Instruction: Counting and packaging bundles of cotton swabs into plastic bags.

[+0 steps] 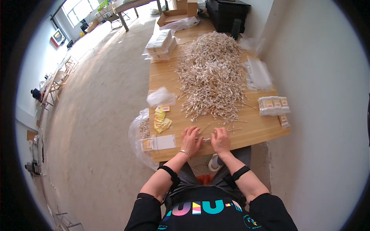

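Note:
A large heap of cotton swabs (214,73) covers the middle of the wooden table. At the near edge, my left hand (191,140) and my right hand (221,140) face each other with fingers curled down. Between them lies a small row of cotton swabs (206,140), gripped at its two ends; the fingertips are partly hidden. A few loose swabs (236,129) lie just past my right hand. Left of my left hand are a white card (166,141) and a clear packet of swabs (147,144) next to it. Several yellow printed cards (161,120) are scattered beyond them.
Filled swab packets (273,106) are stacked at the right edge. Flat clear bags (259,74) lie behind them. A crumpled clear bag (161,97) and a stack of white packs (160,43) line the left side. A large plastic bag (135,133) hangs beside the table. Behind are a cardboard box (175,17) and a black case (226,16).

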`<move>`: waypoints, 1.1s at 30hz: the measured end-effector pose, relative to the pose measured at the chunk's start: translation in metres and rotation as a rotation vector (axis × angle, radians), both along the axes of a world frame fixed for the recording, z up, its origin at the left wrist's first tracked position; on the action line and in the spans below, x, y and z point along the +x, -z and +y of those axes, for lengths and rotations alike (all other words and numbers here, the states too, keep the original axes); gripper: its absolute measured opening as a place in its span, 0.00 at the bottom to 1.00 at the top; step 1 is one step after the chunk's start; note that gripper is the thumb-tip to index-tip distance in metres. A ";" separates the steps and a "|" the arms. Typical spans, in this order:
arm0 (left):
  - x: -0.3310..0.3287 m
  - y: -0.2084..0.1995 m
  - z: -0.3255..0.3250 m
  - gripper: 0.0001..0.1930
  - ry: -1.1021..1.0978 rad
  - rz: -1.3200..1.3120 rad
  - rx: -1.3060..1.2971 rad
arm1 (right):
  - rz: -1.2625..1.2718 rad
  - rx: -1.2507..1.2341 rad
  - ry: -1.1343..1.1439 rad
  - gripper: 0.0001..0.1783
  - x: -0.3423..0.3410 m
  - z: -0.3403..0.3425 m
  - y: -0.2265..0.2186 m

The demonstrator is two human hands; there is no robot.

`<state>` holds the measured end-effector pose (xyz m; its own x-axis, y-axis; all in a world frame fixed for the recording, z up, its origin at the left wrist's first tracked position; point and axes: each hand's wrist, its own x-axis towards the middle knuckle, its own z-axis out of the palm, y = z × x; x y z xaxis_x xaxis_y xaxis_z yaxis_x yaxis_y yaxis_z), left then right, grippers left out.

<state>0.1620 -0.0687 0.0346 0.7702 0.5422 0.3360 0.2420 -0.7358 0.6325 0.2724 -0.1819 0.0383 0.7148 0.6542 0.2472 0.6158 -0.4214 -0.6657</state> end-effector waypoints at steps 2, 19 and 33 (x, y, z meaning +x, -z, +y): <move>0.015 -0.005 0.002 0.17 -0.086 0.068 -0.025 | -0.033 -0.074 0.181 0.16 0.015 -0.007 0.002; -0.019 0.005 0.000 0.17 0.157 0.105 -0.045 | -0.060 -0.192 0.188 0.10 0.015 0.013 -0.004; -0.017 0.006 -0.002 0.21 0.201 0.056 0.069 | -0.203 -0.111 0.283 0.15 0.040 -0.024 -0.006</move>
